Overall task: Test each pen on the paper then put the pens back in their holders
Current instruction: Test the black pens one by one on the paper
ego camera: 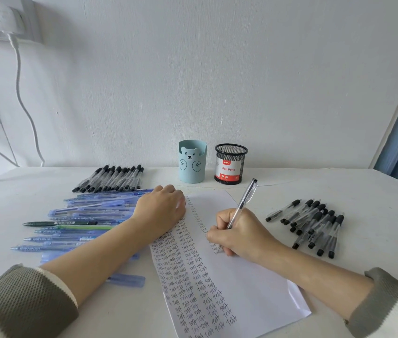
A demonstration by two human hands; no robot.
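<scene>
Pen under test: clear plastic ballpoint with black end cap (243,203), clamped in the right hand (239,234), thumb and curled fingers closed round the lower barrel, tip down on the white paper sheet (254,276). Sheet lies on the white table (339,186) in front of the person, and its left half is packed with columns of handwritten "Test". The tip sits at the foot of the newest, rightmost column, with blank paper below and to the right.

To do this step well:
- light pressure, one short word, and watch for skips or a faint line
- work down into the blank strip; don't overwrite older marks or the result gets hard to read
- keep the heel of the hand off fresh ink

Left hand (161,208) lies palm down on the sheet's left edge, fingers relaxed and together, gripping nothing. Good anchor; press down while writing so the sheet can't slide.

Loose heap of black-capped clear pens (312,223) right of the sheet; spread of blue translucent pens (88,215) to the left. Can't tell which is tested stock, so drop this pen where it won't mix.

Farther back: neat row of black-capped pens (112,178), then pale blue bear-face holder (192,164) and black mesh holder labelled "Ball Pens" (229,164) by the wall, with no pens sticking out of either.
</scene>
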